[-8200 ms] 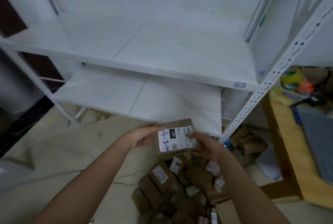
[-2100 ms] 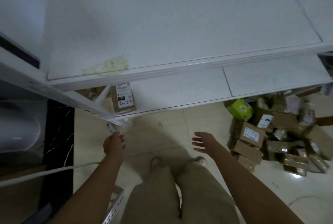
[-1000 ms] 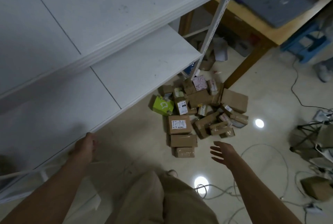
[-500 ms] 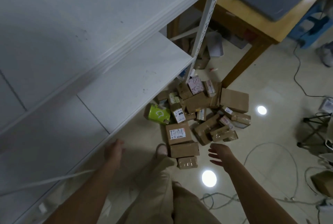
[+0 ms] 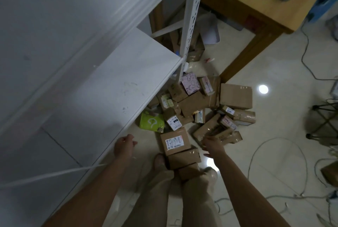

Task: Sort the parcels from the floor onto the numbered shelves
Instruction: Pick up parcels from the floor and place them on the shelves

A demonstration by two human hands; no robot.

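Note:
A heap of brown cardboard parcels point(image 5: 197, 104) lies on the pale floor beside the white shelf unit point(image 5: 102, 87). Nearest me is a labelled brown parcel point(image 5: 174, 140), with a plain brown one point(image 5: 183, 158) just below it. A green packet point(image 5: 151, 121) lies at the shelf edge and a pink patterned box point(image 5: 190, 83) by the shelf post. My left hand point(image 5: 124, 147) hangs beside the shelf's front edge, holding nothing, its fingers loosely curled. Spread and empty, my right hand point(image 5: 213, 146) hovers over the right side of the heap, just above a taped parcel point(image 5: 222, 134).
A perforated white shelf post point(image 5: 190, 25) rises behind the heap. A wooden table point(image 5: 256, 16) stands at the upper right. Cables point(image 5: 259, 155) run across the floor on the right, near a black stand point(image 5: 325, 119). My legs and feet point(image 5: 182, 190) are right below the parcels.
The earlier parcel was put on the lower shelf; both hands are now empty. I have stepped up to the heap, and my right hand has moved forward over its near right side.

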